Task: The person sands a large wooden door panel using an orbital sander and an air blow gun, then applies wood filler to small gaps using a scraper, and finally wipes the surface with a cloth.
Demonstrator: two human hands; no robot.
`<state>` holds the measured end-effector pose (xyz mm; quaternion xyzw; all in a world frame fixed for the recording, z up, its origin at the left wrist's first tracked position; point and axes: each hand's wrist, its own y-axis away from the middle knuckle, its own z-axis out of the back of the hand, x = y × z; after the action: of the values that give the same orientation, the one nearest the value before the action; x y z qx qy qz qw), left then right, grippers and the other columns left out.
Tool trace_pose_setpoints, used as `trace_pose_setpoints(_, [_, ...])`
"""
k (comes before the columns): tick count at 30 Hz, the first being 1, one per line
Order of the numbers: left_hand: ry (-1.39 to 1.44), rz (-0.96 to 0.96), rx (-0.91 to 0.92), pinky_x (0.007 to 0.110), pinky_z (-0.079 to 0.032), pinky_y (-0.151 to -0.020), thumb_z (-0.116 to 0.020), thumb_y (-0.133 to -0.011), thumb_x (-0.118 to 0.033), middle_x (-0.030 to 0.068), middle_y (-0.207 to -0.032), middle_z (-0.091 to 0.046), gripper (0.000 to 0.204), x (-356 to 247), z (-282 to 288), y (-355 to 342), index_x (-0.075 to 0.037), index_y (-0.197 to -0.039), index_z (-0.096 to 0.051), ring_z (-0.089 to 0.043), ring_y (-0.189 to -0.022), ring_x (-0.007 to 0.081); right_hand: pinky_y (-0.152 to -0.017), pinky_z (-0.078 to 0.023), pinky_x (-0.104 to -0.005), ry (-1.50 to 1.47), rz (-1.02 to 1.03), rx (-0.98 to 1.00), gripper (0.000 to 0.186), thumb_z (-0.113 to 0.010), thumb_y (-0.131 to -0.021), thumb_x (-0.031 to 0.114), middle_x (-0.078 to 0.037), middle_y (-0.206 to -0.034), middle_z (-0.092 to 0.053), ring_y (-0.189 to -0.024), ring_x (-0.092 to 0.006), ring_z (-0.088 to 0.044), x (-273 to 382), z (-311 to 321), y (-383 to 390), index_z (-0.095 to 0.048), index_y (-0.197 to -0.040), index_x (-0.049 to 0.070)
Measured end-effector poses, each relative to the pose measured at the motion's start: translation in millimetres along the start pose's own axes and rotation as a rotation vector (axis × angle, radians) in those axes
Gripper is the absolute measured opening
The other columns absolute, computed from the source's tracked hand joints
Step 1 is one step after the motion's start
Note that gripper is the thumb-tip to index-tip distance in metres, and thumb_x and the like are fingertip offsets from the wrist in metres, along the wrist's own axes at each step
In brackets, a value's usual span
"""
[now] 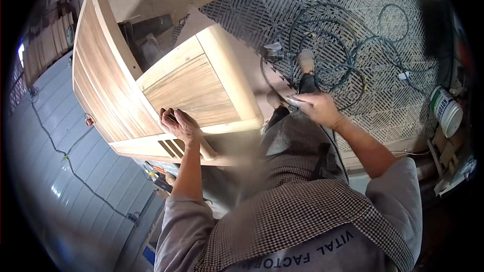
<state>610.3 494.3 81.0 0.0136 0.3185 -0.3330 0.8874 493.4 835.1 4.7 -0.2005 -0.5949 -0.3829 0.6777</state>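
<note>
A pale wooden piece of furniture stands before me on the left, made of a long slatted panel [108, 80] and a shorter end panel [189, 93] with a thick rounded frame [229, 73]. Against it, near the corner where the panels meet, rests my left hand [179, 125]. Its fingers are curled; something dark shows between them, too small to name. My right hand [320, 108] is raised at the right, away from the wood, its fingers closed on a thin greyish thing [297, 100] whose kind I cannot make out.
A dark hose [348, 60] lies coiled on the grey lattice floor mat [383, 10]. My shoe [305, 61] stands beside the coil. At the right is a white bucket [447, 113]. Several tools [159, 171] lie below the furniture, and a grey panelled wall [65, 141] rises at left.
</note>
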Motion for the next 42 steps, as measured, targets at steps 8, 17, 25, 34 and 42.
trace_pose_setpoints(8, [-0.07, -0.054, -0.016, 0.026, -0.039, -0.079, -0.05, -0.088, -0.022, 0.0102, -0.118, -0.033, 0.024, 22.1, 0.8, 1.3, -0.002, -0.101, -0.045, -0.042, -0.092, 0.0165, -0.062, -0.047, -0.0262, -0.135, -0.019, 0.104, 0.023, -0.061, -0.077, 0.008, -0.01, -0.082, -0.063, -0.065, -0.0192, -0.059, 93.9, -6.1, -14.0, -0.062, -0.099, 0.0])
trace_pose_setpoints(17, [-0.128, 0.021, -0.043, 0.041, -0.033, -0.091, -0.052, -0.08, -0.024, 0.0213, -0.119, -0.041, 0.027, -4.7, -2.6, 0.5, -0.002, -0.097, -0.052, -0.04, -0.109, 0.0325, -0.056, -0.039, -0.0282, 0.529, 0.553, 0.059, 0.03, -0.06, -0.063, 0.006, 0.004, -0.064, -0.045, -0.062, -0.0145, -0.045, 86.2, -7.1, -43.3, -0.067, -0.088, 0.022])
trace_pose_setpoints(25, [-0.173, -0.014, -0.047, 0.041, -0.03, -0.093, -0.053, -0.081, -0.027, 0.018, -0.119, -0.043, 0.028, -6.0, -0.3, 2.2, -0.005, -0.098, -0.054, -0.04, -0.11, 0.0328, -0.059, -0.035, -0.0291, 0.651, 0.661, 0.204, 0.026, -0.056, -0.065, 0.011, 0.005, -0.065, -0.044, -0.067, -0.0138, -0.045, 58.9, 4.8, -46.6, -0.064, -0.088, 0.021])
trace_pose_setpoints(34, [-0.198, -0.023, -0.113, 0.043, -0.026, -0.094, -0.053, -0.08, -0.022, 0.0139, -0.115, -0.048, 0.022, -8.9, -5.3, 4.6, -0.004, -0.092, -0.055, -0.04, -0.11, 0.0319, -0.059, -0.045, -0.0314, 0.292, -0.131, -0.073, 0.022, -0.059, -0.075, 0.012, -0.012, -0.072, -0.061, -0.063, -0.0226, -0.059, 53.0, 39.7, -20.6, -0.062, -0.095, 0.003])
trace_pose_setpoints(42, [-0.123, -0.111, -0.203, 0.042, -0.038, -0.083, -0.048, -0.081, -0.012, 0.0143, -0.106, -0.054, 0.015, -2.8, -5.1, 9.3, 0.0, -0.077, -0.055, -0.049, -0.095, 0.031, -0.062, -0.044, -0.0277, 0.07, -0.407, 0.109, 0.03, -0.068, -0.072, 0.018, -0.006, -0.076, -0.062, -0.068, -0.0108, -0.054, 132.2, 27.3, -79.5, -0.061, -0.093, -0.002])
